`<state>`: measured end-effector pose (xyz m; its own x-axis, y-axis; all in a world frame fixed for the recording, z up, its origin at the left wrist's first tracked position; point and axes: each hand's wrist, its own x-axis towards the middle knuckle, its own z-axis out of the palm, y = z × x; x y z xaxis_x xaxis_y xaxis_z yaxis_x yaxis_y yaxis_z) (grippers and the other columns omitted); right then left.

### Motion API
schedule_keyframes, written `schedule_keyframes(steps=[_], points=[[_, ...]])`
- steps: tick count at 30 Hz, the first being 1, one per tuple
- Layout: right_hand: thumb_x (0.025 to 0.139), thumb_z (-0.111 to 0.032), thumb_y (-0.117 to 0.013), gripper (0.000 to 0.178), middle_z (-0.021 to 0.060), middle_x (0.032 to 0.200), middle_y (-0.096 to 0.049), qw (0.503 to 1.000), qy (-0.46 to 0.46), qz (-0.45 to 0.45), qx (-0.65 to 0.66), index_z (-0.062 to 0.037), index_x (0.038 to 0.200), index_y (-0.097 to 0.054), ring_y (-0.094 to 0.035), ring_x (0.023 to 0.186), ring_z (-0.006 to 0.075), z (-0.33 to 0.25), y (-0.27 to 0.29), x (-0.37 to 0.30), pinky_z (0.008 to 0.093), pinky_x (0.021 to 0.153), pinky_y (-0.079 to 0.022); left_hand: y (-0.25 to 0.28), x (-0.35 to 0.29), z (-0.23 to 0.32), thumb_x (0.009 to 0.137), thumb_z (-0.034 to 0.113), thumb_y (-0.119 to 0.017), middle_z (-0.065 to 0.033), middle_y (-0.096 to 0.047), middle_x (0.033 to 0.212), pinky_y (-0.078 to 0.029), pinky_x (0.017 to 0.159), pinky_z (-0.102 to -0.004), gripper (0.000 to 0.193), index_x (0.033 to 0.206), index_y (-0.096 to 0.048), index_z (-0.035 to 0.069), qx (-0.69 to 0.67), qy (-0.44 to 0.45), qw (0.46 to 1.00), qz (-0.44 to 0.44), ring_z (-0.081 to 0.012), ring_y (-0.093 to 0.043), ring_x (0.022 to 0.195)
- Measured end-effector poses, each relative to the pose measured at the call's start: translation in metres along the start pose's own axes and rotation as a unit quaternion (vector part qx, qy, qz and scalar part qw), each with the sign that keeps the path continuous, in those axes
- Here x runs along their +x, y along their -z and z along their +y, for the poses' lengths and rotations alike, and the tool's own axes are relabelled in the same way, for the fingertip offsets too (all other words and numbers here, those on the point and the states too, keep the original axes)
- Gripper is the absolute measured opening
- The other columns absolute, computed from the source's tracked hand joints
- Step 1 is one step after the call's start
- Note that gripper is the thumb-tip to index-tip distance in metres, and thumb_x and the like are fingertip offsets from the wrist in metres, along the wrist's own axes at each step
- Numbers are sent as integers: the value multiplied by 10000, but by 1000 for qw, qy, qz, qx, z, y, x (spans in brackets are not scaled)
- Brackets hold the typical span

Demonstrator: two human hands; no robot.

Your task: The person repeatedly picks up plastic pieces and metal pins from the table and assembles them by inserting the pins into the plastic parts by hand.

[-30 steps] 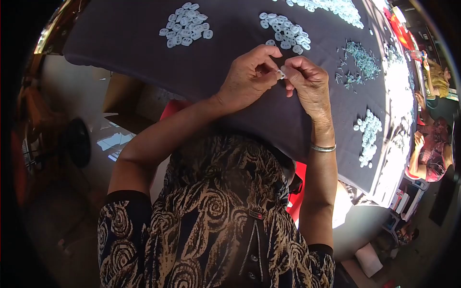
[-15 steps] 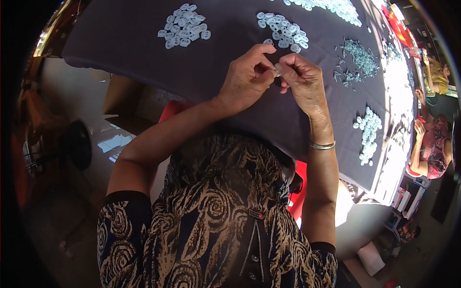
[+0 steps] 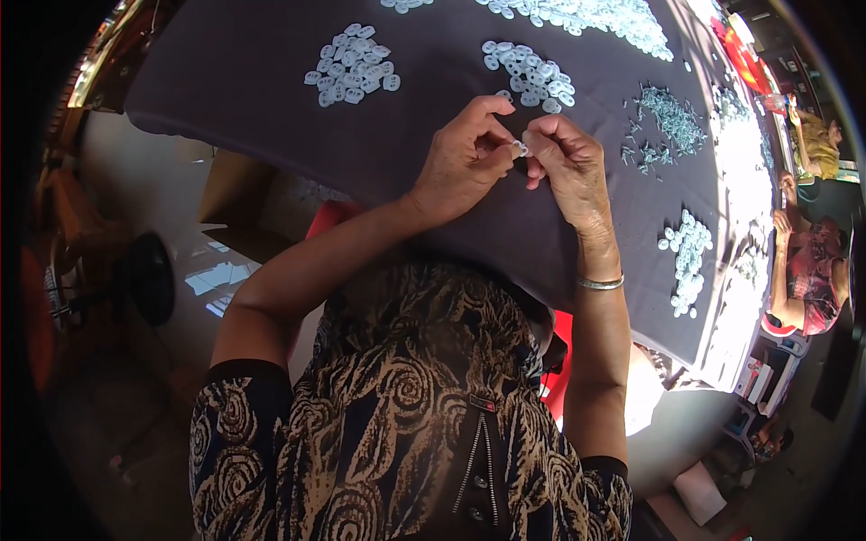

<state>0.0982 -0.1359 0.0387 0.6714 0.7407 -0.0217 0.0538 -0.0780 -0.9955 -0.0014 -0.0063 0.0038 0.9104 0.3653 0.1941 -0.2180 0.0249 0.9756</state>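
Note:
Over the near part of the dark-covered table (image 3: pixel 361 149), my two hands meet at a small white plastic piece (image 3: pixel 520 150). My left hand (image 3: pixel 458 164) pinches it between thumb and fingertip from one side. From the other side my right hand (image 3: pixel 574 171) closes thumb and fingers on it; its exact shape is mostly hidden by the fingertips. Just beyond the fingers lies a pile of white oval pieces with holes (image 3: pixel 534 74). A similar pile of oval pieces (image 3: pixel 350 70) sits farther left.
Small grey screws (image 3: pixel 669 124) are heaped on the right, with a cluster of small white parts (image 3: pixel 688 261) nearer me. A large white heap (image 3: pixel 591 20) spreads along the far side. Other people (image 3: pixel 812 270) sit beyond the sunlit right edge. A cardboard box (image 3: pixel 239 198) stands at floor level left.
The view has shifted slightly, so the piles appear a little lower. Both hands stay together on the white piece, which shows slightly more between the fingertips.

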Motion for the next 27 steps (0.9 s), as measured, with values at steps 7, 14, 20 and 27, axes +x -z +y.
schedule_keyframes(steps=[7, 14, 20, 27], points=[[930, -149, -497, 178, 17, 719, -557, 998, -36, 0, 49, -5, 899, -597, -512, 576, 66, -4, 3, 2, 220, 503, -469, 1, 2, 0, 872, -10, -584, -48, -604, 875, -513, 648, -212, 370, 1211, -435, 6, -10, -1, 1000, -13, -69, -588, 734], [954, -186, -514, 199, 12, 715, -565, 997, -20, 26, 73, -22, 883, -600, -512, 565, 58, -4, 2, 1, 204, 494, -456, 6, 3, 6, 880, 6, -592, -43, -608, 856, -513, 646, -222, 320, 1178, -475, 19, -37, 4, 999, 4, -71, -586, 727], [948, -164, -557, 171, -3, 723, -576, 995, 20, 81, -53, -18, 909, -637, -490, 571, 43, -1, 11, 3, 189, 493, -419, 42, 26, 15, 865, 9, -630, -46, -611, 870, -511, 612, -243, 307, 1149, -522, 48, -55, -55, 986, 149, -90, -586, 717], [883, -116, -621, 99, -23, 730, -595, 984, 16, 28, -175, -35, 919, -664, -496, 597, 27, -20, 1, 10, 186, 510, -413, 47, 27, 10, 870, 9, -624, -33, -596, 858, -501, 604, -237, 264, 1120, -544, 41, -67, -62, 982, 168, -85, -577, 714]])
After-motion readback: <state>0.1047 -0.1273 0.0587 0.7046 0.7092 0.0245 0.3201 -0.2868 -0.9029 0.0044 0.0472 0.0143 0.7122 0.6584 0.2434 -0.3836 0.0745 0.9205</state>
